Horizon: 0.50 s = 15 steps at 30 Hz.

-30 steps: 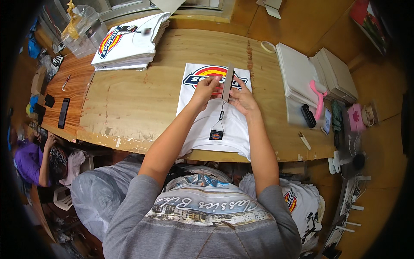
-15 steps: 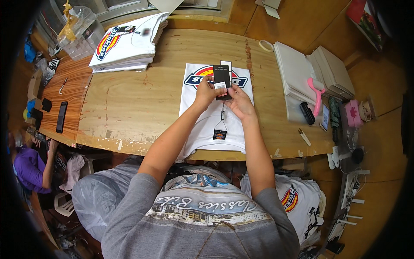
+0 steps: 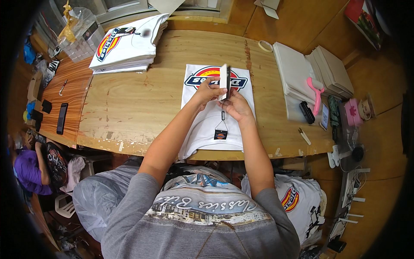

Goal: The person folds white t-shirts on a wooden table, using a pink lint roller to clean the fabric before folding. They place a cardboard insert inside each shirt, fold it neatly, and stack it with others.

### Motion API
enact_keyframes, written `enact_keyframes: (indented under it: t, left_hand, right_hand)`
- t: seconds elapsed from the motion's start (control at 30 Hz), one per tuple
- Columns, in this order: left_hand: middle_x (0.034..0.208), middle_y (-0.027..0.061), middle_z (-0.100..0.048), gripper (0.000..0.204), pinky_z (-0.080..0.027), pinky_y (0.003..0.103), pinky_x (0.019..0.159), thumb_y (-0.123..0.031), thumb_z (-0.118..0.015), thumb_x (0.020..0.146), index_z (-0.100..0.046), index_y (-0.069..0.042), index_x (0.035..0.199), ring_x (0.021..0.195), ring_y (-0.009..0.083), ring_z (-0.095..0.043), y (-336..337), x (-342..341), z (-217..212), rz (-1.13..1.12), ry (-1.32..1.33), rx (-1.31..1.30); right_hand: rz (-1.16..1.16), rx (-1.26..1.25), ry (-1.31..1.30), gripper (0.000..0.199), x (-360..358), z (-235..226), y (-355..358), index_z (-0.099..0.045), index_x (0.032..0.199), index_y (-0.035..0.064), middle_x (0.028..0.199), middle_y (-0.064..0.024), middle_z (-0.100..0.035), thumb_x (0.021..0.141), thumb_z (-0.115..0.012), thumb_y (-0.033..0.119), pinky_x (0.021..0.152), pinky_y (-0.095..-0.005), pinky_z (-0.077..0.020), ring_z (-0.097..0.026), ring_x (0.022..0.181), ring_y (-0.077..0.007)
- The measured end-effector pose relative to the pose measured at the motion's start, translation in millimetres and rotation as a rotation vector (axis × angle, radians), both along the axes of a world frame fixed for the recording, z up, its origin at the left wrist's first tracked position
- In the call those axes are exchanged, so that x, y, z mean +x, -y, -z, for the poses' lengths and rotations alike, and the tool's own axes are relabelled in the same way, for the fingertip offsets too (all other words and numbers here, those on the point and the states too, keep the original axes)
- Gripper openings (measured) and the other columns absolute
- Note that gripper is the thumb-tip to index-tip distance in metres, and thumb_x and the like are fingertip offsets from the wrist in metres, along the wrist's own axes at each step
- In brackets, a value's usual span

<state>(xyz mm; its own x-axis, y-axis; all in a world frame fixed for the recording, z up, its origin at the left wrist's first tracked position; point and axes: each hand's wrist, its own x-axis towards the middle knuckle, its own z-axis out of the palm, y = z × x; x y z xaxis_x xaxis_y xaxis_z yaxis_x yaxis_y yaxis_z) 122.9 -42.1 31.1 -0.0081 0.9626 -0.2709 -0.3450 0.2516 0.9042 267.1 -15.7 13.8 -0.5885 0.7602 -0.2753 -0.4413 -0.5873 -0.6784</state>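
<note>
A folded white T-shirt (image 3: 196, 129) with a red, yellow and dark blue chest print lies on the table in front of me, its collar toward me. Above the print, my left hand (image 3: 207, 92) pinches the black and white hang tags (image 3: 224, 82), which stand nearly edge-on. My right hand (image 3: 236, 105) has its fingers closed at the tags' lower end; its fingertips are partly hidden. A cord with a dark fastener runs from there down to the black neck label (image 3: 221, 134) on the shirt.
Folded white shirts (image 3: 125, 47) are stacked at the far left, near a plastic bag of small boxes (image 3: 82, 39). A phone (image 3: 62, 118) lies left. White packets (image 3: 293, 73), a pink lint roller (image 3: 317, 93), a black stapler-like object (image 3: 307, 112) and tweezers (image 3: 304, 136) lie right. Another person (image 3: 32, 168) sits at lower left.
The hang tags have turned from showing a flat black face to nearly edge-on, with a white side toward my left hand. At lower left, the other person's arm has shifted.
</note>
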Motion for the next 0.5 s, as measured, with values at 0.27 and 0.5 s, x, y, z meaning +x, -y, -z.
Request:
enact_keyframes:
  t: [0.27, 0.5]
  left_hand:
    - [0.085, 0.01, -0.054, 0.064, -0.048, 0.028, 0.057, -0.003, -0.072, 0.061, -0.033, -0.003, 0.112, 0.072, 0.0168, -0.056, -2, 11, -5, -0.288, -0.282, 0.099]
    - [0.071, 0.0056, -0.05, 0.046, -0.045, 0.023, 0.046, -0.022, -0.071, 0.067, -0.039, -0.001, 0.095, 0.057, 0.012, -0.053, -8, 23, -11, -0.272, -0.186, 0.064]
  right_hand:
    - [0.205, 0.357, 0.444, 0.021, 12, -7, 2, -0.051, 0.101, 0.005, 0.086, -0.0062, -0.054, 0.083, -0.051, 0.017, 0.065, -0.0267, -0.0465, -0.054, 0.072, -0.0127]
    - [-0.101, 0.464, 0.516, 0.028, 3, -29, 0, -0.053, 0.1, 0.0019, 0.089, -0.0054, -0.058, 0.08, -0.057, 0.021, 0.066, -0.0257, -0.0443, -0.056, 0.08, -0.0126]
